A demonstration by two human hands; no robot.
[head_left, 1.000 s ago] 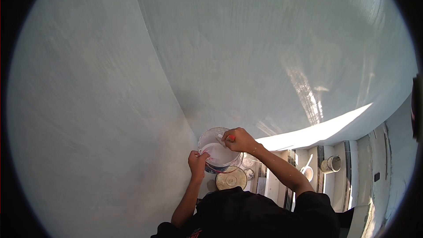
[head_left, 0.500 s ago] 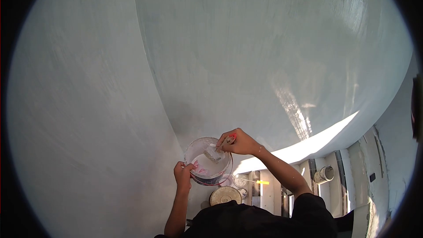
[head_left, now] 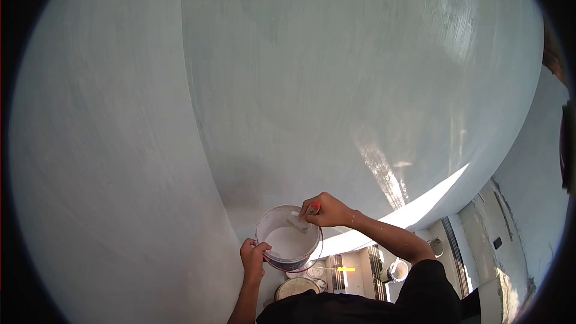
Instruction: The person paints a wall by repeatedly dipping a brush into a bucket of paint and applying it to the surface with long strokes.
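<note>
A paint bucket (head_left: pixel 289 259) with pale liquid in it is tilted in front of my body. My left hand (head_left: pixel 252 257) grips its left rim, thumb over the edge and fingers outside. In my right hand (head_left: pixel 327 210) is a paintbrush (head_left: pixel 296 224) with red on its handle, the fingers closed around it. The brush's head hangs inside the bucket against the far right inner wall, above the liquid. A thin wire handle loops down the bucket's right side.
Two pale painted walls (head_left: pixel 324 96) meet in a corner ahead. Below are a round container (head_left: pixel 298 287), a tool with a yellow handle (head_left: pixel 347 269), and a white bucket (head_left: pixel 398 270) on stair steps. Another bucket (head_left: pixel 437 247) stands farther right. Sunlight strikes the lower wall.
The bucket and both hands sit lower in view. The brush has moved up toward the bucket's right inner wall. Pink patches in the bucket no longer show, and the view has shifted.
</note>
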